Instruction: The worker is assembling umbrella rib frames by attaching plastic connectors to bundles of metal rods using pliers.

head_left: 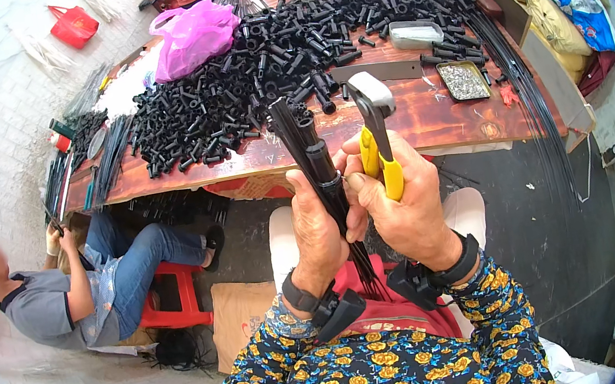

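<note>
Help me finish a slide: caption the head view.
Left hand grips black rods, right hand holds yellow-handled pliers, before a cluttered table.

Thin black rods (291, 132) are slanting in a tight bundle, tops tilting leftward; black tubular parts (321, 159) are standing close alongside. Yellow-handled pliers (380, 138) are pointing upward to their right, dark metal head uppermost.

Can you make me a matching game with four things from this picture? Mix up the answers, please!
Things:
1. pliers
2. plastic bag
3. stool
4. small tray

Clues:
A. red, under a seated person
B. full of little silvery bits
C. yellow-handled, in the right hand
D. pinkish-purple, on the table

Right pairs: 1-C, 2-D, 3-A, 4-B
</note>
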Demonstrator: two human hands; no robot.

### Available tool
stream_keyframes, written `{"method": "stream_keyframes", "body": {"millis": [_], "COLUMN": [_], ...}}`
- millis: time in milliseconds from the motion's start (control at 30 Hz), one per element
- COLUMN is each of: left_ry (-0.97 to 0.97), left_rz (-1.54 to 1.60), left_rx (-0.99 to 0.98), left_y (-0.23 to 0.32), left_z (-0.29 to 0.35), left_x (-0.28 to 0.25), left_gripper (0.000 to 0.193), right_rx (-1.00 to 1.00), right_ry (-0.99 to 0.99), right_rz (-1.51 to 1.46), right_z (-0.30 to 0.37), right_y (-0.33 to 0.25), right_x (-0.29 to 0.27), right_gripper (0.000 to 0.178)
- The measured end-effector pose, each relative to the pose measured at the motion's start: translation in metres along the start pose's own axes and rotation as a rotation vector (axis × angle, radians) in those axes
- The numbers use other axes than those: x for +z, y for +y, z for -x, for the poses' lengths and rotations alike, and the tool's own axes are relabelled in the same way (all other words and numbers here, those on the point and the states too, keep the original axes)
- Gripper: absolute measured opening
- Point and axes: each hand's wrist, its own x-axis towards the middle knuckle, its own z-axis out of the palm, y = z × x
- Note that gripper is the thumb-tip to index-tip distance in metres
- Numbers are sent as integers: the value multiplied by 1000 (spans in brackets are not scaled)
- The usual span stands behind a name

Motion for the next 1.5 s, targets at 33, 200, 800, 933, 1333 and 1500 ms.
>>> {"method": "stream_keyframes", "body": {"millis": [33, 200, 800, 933, 1333, 1500], "left_ry": [26, -70, -129, -104, -62, -103], "left_rz": [-24, 90, -10, 45, 50, 21], "left_rx": [34, 74, -53, -67, -28, -26], "left_y": [-2, -3, 12, 8, 10, 8], "left_z": [1, -2, -7, -3, -4, -6], "left_x": [3, 0, -25, -14, -17, -21], "left_gripper": [88, 79, 99, 95, 89, 90], "right_rx": [-159, -972, -222, -215, -249, -307], "right_ry": [46, 55, -303, -320, -229, -218], "right_rz": [203, 695, 1345, 1469, 1428, 1505], "right_z": [3, -8, 13, 4, 5, 5], "right_y": [6, 23, -20, -23, -8, -14], "right_x": [-1, -7, -68, -55, -48, -46], "right_gripper": [27, 32, 23, 21, 63, 69]}}
